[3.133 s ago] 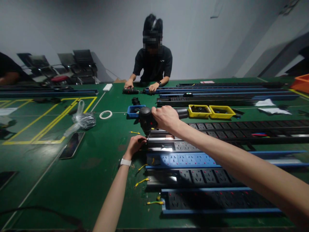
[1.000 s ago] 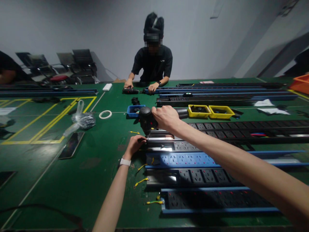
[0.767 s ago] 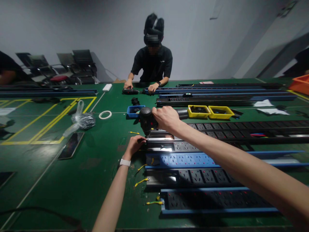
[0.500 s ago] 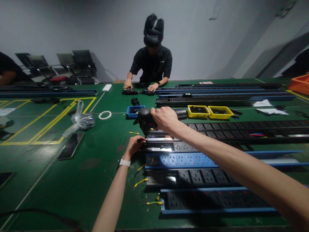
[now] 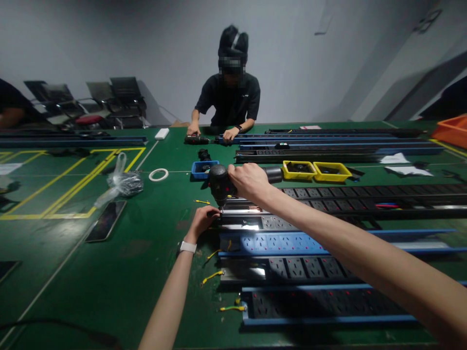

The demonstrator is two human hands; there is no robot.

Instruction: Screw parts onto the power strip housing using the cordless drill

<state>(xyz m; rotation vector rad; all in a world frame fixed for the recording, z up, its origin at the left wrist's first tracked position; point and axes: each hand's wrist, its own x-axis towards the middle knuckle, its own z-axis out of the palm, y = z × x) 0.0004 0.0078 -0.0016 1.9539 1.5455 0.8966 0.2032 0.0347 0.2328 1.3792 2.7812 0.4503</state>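
Observation:
My right hand (image 5: 250, 180) is wrapped round a black power drill (image 5: 219, 183), held with its nose pointing down at the left end of a black power strip (image 5: 279, 222). My left hand (image 5: 201, 221), with a pale watch on its wrist, is closed at that same end, thumb and fingers pinched beside the drill's tip. What they pinch is too small to make out. Nearer me lie a blue power strip (image 5: 272, 241) and a black one (image 5: 315, 267), with yellow-green wires (image 5: 213, 277) sticking out at their left ends.
Across the green table (image 5: 146, 277), a person (image 5: 229, 97) works with another drill (image 5: 196, 139). A blue bin (image 5: 205, 169) and two yellow bins (image 5: 299, 169) stand beyond my hands. A phone (image 5: 107, 221), a plastic bag (image 5: 126, 182) and a white tape ring (image 5: 158, 175) lie left.

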